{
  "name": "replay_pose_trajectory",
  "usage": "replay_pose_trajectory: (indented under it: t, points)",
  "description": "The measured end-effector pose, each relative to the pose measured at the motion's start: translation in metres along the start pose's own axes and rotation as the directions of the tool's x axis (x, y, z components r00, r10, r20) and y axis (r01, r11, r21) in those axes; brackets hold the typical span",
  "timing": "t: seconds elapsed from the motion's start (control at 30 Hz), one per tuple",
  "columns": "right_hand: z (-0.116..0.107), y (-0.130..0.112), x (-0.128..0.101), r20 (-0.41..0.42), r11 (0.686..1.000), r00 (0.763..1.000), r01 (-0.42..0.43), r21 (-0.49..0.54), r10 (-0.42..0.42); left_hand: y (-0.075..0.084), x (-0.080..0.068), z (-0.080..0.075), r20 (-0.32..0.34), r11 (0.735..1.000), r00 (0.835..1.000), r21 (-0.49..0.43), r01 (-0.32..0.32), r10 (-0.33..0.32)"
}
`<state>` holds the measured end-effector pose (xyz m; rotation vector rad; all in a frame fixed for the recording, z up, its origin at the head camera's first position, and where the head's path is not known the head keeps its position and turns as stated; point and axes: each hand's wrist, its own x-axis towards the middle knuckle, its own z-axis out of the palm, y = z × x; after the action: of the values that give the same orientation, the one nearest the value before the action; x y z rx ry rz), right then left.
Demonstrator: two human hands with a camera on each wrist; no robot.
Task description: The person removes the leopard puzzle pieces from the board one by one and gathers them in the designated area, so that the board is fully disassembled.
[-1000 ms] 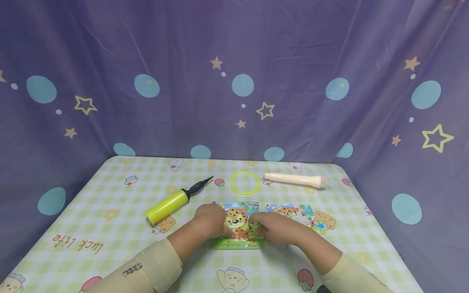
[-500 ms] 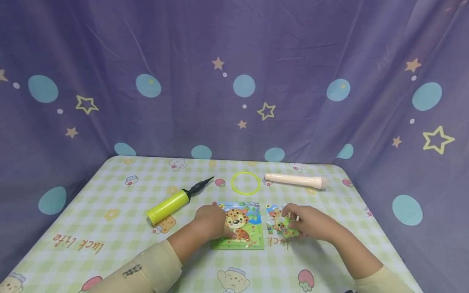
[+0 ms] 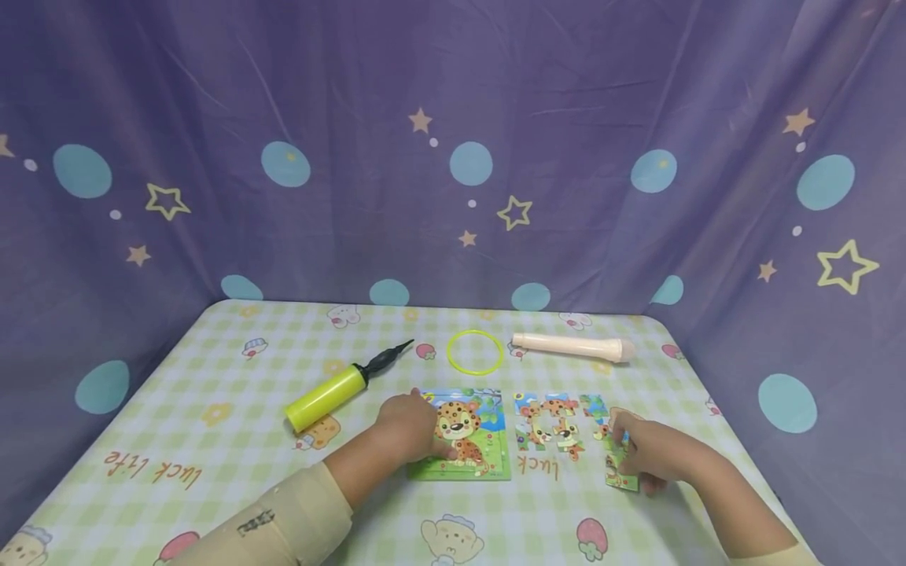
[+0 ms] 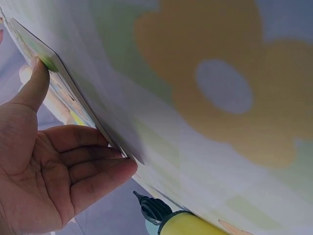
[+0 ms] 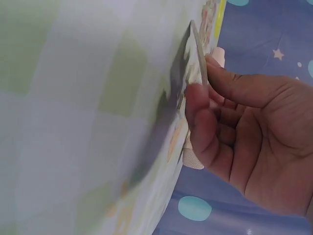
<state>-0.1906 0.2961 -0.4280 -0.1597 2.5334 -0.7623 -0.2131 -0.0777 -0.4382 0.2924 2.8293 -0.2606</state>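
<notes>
A square puzzle board point(image 3: 494, 448) with a spotted leopard cub picture lies flat in the middle of the table. My left hand point(image 3: 406, 428) holds it at its left side, thumb on the picture and the other fingers along the edge, as the left wrist view shows. To the right, my right hand point(image 3: 654, 454) pinches a puzzle piece point(image 3: 622, 478) with green grass on it between thumb and fingers. In the right wrist view this thin piece point(image 5: 199, 51) is tilted close over the cloth. Several loose puzzle pieces point(image 3: 566, 432) lie between the board and that hand, some joined loosely.
A yellow hand pump point(image 3: 325, 399) with a black nozzle lies left of the board. Behind the board are a yellow ring point(image 3: 449, 358) and a pale pink toy microphone point(image 3: 572, 346). A checked cloth point(image 3: 241, 503) covers the table, and a purple curtain point(image 3: 354, 236) hangs around it.
My right hand has left the board's right edge, picked up a green puzzle piece among the loose ones and carried it right. My left hand stays at the board.
</notes>
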Motion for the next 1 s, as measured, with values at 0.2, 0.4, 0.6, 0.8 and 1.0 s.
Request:
replay_pose_trajectory:
  t: [0.2,0.4,0.6,0.8,1.0]
  points:
    - [0.0,0.0,0.001,-0.013,0.997,0.998,-0.066,-0.032,0.065,0.0,0.001,0.0,0.0,1.0,1.0,0.006,-0.014,0.014]
    - [0.0,-0.001,0.001,-0.013,0.993,0.998,-0.066,-0.102,0.065,-0.001,0.001,0.0,-0.001,1.0,1.0,0.008,-0.015,0.015]
    - [-0.001,-0.002,0.002,-0.033,0.974,0.999,-0.033,-0.222,0.027,-0.009,0.0,0.001,0.0,0.996,0.999,-0.076,-0.053,0.053]
    - [-0.004,-0.011,0.008,-0.061,0.953,0.996,0.042,-0.301,-0.063,-0.022,-0.003,-0.006,0.056,0.98,0.995,-0.183,-0.075,0.087]
    - [-0.001,-0.036,0.012,-0.032,0.953,0.99,0.121,-0.278,-0.135,-0.028,-0.008,-0.014,0.081,0.977,0.985,-0.161,-0.136,0.15]
